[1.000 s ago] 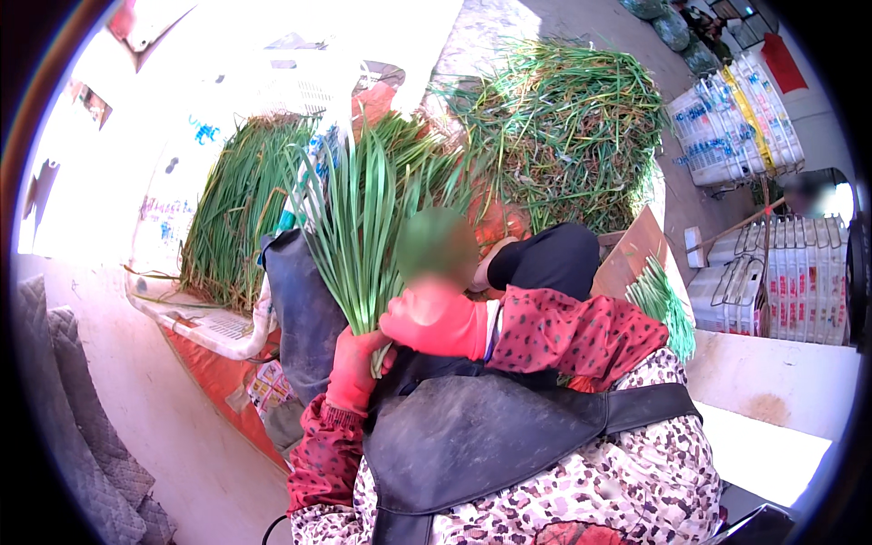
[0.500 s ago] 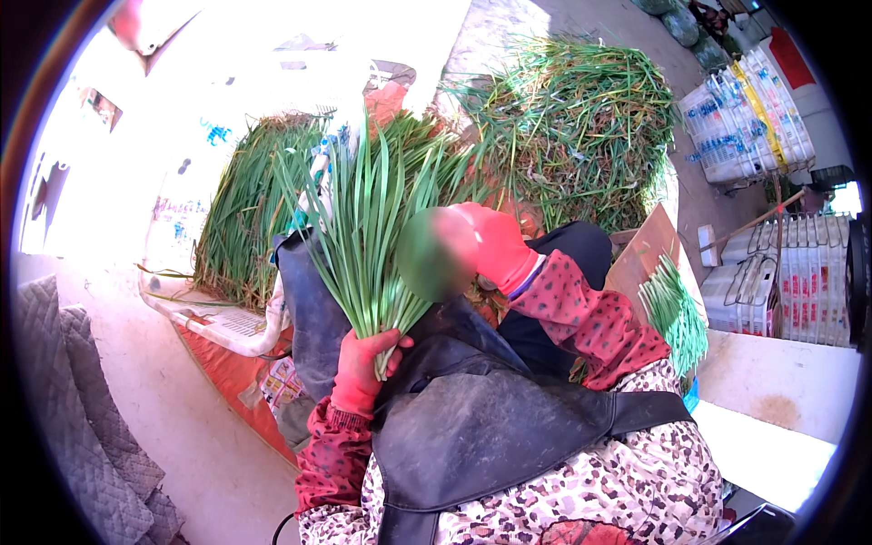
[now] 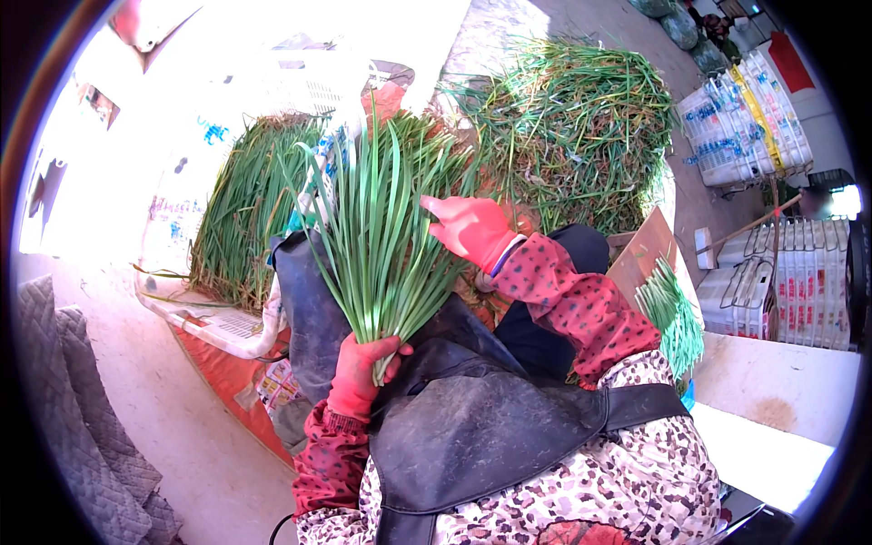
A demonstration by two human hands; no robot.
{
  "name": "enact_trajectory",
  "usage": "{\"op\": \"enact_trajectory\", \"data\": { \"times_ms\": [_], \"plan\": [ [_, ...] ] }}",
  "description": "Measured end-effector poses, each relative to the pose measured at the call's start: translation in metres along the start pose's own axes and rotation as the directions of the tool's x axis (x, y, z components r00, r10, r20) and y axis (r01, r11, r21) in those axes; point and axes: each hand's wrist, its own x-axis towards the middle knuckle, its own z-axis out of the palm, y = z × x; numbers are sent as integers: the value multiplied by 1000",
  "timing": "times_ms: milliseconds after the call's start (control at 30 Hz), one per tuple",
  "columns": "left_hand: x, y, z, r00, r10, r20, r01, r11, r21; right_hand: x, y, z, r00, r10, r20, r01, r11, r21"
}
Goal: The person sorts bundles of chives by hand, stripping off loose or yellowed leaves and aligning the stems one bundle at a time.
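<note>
Stalks (image 3: 386, 263) rose toward twelve o'clock, clamped low in left hand (image 3: 357, 368), right hand (image 3: 474, 232) apart, unclenched, at their three o'clock.

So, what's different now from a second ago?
The right hand has moved up, away from the stem ends near the left hand, to the right side of the leaves; whether it touches them is unclear. The left hand still grips the green bunch by its stems, and the tangled heap beyond looks unchanged.
</note>
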Motion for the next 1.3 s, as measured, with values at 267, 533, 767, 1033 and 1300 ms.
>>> {"op": "enact_trajectory", "data": {
  "times_ms": [267,533,767,1033,1300],
  "plan": [
    [2,2,2,1000,6,9,-6,1000,20,-1,7,-10,942,-332,-59,312,924,-221],
    [6,5,7,999,40,-21,-40,999,9,-33,-49,-90,869,-448,-212,480,656,582],
    [10,5,17,999,48,-1,-48,999,8,-45,-78,-15,976,-159,151,-140,79,987],
    [13,2,11,994,17,-112,-33,990,-138,-91,-137,-2,839,-543,-9,74,98,992],
    [11,4,0,996,78,37,-74,992,-98,-84,-78,-76,727,-108,678,-624,309,718]
  ]
}}
